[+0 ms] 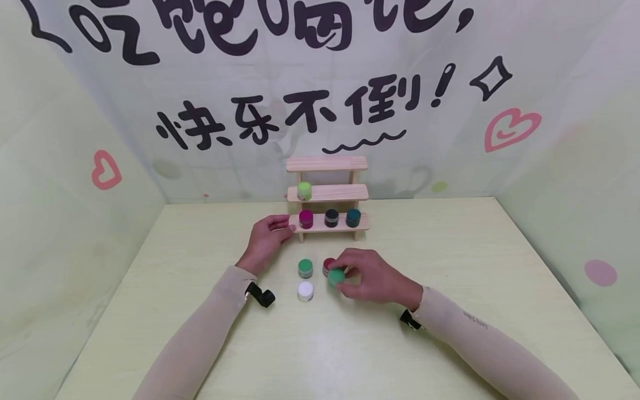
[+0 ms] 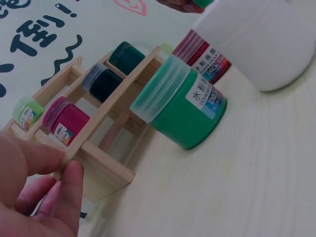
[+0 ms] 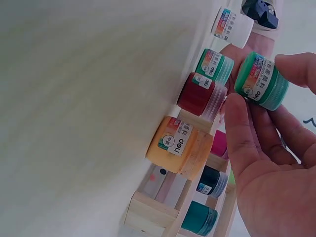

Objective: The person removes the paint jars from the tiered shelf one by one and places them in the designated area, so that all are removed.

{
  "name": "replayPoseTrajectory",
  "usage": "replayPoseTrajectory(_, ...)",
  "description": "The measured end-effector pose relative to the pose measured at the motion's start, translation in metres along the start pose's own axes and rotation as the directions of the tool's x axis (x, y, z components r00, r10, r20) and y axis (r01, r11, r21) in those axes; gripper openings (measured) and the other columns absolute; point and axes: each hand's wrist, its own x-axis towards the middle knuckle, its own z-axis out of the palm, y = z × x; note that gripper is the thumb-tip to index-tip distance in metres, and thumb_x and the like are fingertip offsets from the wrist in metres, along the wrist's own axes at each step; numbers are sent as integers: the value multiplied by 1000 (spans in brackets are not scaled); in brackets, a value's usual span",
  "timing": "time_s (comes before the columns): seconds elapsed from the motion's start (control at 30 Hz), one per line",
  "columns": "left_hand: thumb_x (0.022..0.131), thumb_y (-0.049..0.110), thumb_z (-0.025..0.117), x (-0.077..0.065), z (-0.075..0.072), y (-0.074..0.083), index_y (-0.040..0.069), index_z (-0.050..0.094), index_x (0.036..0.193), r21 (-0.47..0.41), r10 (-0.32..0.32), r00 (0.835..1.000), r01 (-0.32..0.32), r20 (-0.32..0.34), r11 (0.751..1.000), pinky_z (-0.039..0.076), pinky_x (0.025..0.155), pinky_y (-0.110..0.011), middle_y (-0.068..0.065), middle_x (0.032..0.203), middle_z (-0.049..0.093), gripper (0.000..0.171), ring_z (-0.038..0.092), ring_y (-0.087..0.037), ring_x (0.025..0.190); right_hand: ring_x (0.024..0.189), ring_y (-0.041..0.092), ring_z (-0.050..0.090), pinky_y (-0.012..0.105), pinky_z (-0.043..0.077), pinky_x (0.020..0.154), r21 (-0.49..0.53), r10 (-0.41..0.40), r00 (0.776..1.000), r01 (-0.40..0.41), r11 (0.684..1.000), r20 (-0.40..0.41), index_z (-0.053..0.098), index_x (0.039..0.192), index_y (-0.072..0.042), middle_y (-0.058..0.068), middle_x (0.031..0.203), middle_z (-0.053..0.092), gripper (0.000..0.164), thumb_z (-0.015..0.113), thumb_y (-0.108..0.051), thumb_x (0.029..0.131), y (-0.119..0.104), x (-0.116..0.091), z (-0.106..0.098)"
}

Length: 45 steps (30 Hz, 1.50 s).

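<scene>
My right hand (image 1: 377,278) pinches a green paint jar (image 3: 259,81) between thumb and fingers, lifted off the table. My left hand (image 1: 267,239) grips the left end of the lowest board of a three-tier wooden rack (image 1: 327,192). On that board stand a magenta jar (image 1: 306,219), a black-looking jar (image 1: 331,218) and a teal jar (image 1: 353,218). The middle board bears a light green jar (image 1: 304,191). Before the rack stand another green jar (image 2: 182,106), a white jar (image 1: 305,291) and a dark red jar (image 3: 197,94). An orange-yellow jar (image 3: 173,148) is hidden from the head view.
A pale wood-grain table (image 1: 280,355) lies under everything. Behind the rack hangs a white cloth backdrop (image 1: 240,172) with black lettering and pink hearts, continuing along both sides. A small black wrist camera (image 1: 262,295) is strapped to the left sleeve.
</scene>
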Motion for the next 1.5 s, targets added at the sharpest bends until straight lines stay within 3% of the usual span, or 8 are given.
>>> replayPoseTrajectory(0.3,96,8,78,-1,0,0,6,64,137,10,1,1000,-1,2,1000,64,97,-26,-14,134,67,44,66,-24,121,98,5,69,21,65,89,-31,38,988,-34,999,146,73,128,-6,-3,112,71,35,80,-12,94,-6,-5,3)
replayPoseTrajectory(0.53,96,10,78,-3,0,1,7,64,138,25,2,1000,-2,5,1000,63,96,-24,-12,135,67,44,66,-24,123,101,6,69,22,64,91,-101,62,981,-44,994,184,74,122,-11,-3,114,72,30,81,-12,94,-7,-4,5)
replayPoseTrajectory(0.7,97,10,77,-3,-1,2,7,64,138,19,0,1000,0,3,1000,63,97,-25,-13,135,66,43,66,-24,122,102,7,72,18,63,91,-95,72,973,-52,994,218,73,122,-9,1,118,71,30,81,-9,93,-9,0,8)
replayPoseTrajectory(0.9,97,10,77,-5,-1,3,7,64,137,23,-5,1000,5,1,1000,63,97,-25,-13,134,67,42,67,-24,121,101,4,71,16,62,91,-119,100,969,-75,990,225,73,123,-10,0,120,71,30,81,-11,94,-11,2,10)
replayPoseTrajectory(1.1,98,12,77,-6,0,4,8,64,139,39,-17,1000,16,2,999,64,96,-25,-12,135,66,43,67,-24,121,99,4,72,23,64,93,-128,103,976,-79,989,190,74,124,-8,-1,118,72,34,83,-15,92,-16,1,5)
replayPoseTrajectory(1.33,97,10,77,-4,-1,5,7,64,138,8,-22,1000,22,2,1000,63,98,-27,-13,135,66,42,67,-24,121,105,14,74,20,63,93,-40,88,983,-83,996,163,73,124,-5,6,118,73,32,80,-11,93,-21,7,-4)
replayPoseTrajectory(1.5,98,11,77,-4,-1,5,7,64,139,16,-20,1000,20,5,1000,63,99,-27,-13,136,66,43,67,-24,121,108,21,74,27,65,94,-17,68,989,-66,998,129,73,123,-3,8,116,74,31,80,-12,94,-21,14,-9)
